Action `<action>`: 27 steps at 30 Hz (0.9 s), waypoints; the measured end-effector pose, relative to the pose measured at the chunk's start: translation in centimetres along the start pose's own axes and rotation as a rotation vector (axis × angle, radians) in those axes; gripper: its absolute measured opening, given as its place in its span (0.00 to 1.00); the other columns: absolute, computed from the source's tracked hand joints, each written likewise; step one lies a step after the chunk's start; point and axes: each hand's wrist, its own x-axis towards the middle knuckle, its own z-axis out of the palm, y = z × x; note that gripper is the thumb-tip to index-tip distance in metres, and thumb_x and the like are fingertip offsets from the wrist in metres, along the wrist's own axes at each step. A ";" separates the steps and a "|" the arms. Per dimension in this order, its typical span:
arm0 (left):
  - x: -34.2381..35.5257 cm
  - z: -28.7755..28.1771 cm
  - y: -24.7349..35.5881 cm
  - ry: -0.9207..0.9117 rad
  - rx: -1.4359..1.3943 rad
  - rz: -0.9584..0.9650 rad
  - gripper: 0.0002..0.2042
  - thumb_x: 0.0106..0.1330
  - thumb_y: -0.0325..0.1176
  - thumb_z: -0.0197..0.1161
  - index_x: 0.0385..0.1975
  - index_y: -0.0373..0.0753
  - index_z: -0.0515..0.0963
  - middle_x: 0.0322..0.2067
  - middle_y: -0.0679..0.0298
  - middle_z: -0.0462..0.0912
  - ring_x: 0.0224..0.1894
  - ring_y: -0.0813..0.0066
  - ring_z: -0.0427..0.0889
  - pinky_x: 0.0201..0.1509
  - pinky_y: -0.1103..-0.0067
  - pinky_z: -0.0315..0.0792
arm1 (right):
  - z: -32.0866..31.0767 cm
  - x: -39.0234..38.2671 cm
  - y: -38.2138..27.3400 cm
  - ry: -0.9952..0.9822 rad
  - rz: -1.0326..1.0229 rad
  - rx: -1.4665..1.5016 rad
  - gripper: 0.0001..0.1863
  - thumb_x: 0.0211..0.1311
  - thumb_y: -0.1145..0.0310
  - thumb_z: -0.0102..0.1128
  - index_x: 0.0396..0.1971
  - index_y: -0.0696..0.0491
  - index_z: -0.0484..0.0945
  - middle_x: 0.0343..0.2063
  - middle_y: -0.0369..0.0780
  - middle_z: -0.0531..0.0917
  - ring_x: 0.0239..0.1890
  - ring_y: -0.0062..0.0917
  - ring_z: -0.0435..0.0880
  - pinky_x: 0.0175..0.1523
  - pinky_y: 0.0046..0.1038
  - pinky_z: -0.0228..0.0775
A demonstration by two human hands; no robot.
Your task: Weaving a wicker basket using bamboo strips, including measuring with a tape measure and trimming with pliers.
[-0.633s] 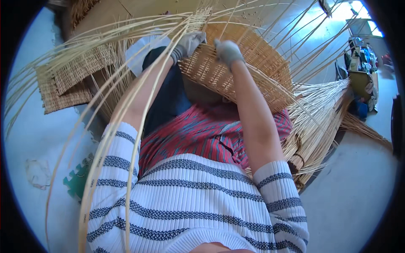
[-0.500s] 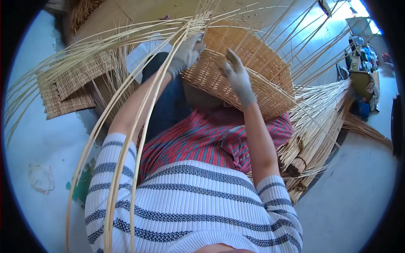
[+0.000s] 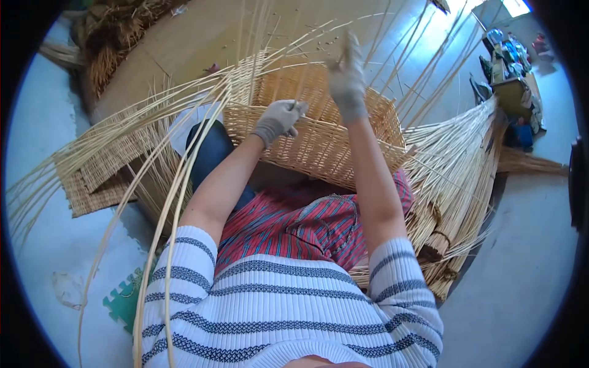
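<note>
Head view: half-woven wicker basket [image 3: 319, 138] rests on the lap, centre frame, rim tilted away toward 12 o'clock — keeps the uprights within reach. Gloved left hand [image 3: 277, 121] closed on the near rim, steadying it. Gloved right hand [image 3: 346, 76], at 1 o'clock, pinches a cane strand [image 3: 294, 50] upward. Spare cane bundle [image 3: 457, 178] lies at 3 o'clock — handy.

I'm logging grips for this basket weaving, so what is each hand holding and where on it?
Right hand pinches a thin upright cane strand partway up. Left hand grips a strand at the rim of the woven basket.
</note>
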 end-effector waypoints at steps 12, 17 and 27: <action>2.6 1.6 2.1 0.320 0.526 0.195 0.29 0.57 0.59 0.80 0.47 0.42 0.81 0.34 0.56 0.89 0.38 0.59 0.90 0.44 0.63 0.81 | -7.6 -17.9 3.8 0.286 0.956 0.870 0.12 0.83 0.65 0.52 0.58 0.51 0.70 0.32 0.38 0.84 0.38 0.28 0.89 0.37 0.30 0.82; -0.6 3.8 3.6 0.603 0.474 0.320 0.30 0.62 0.62 0.74 0.51 0.43 0.81 0.45 0.51 0.89 0.46 0.51 0.89 0.51 0.60 0.79 | -9.9 -14.9 3.6 0.008 1.033 0.759 0.08 0.80 0.67 0.58 0.52 0.51 0.77 0.34 0.35 0.85 0.38 0.22 0.87 0.36 0.23 0.77; 3.4 12.0 0.5 0.043 0.550 0.257 0.20 0.80 0.50 0.55 0.54 0.40 0.79 0.46 0.45 0.87 0.49 0.47 0.85 0.58 0.62 0.77 | -11.1 -9.1 5.4 0.166 0.628 0.298 0.24 0.75 0.73 0.61 0.68 0.52 0.71 0.46 0.40 0.89 0.43 0.22 0.88 0.48 0.25 0.81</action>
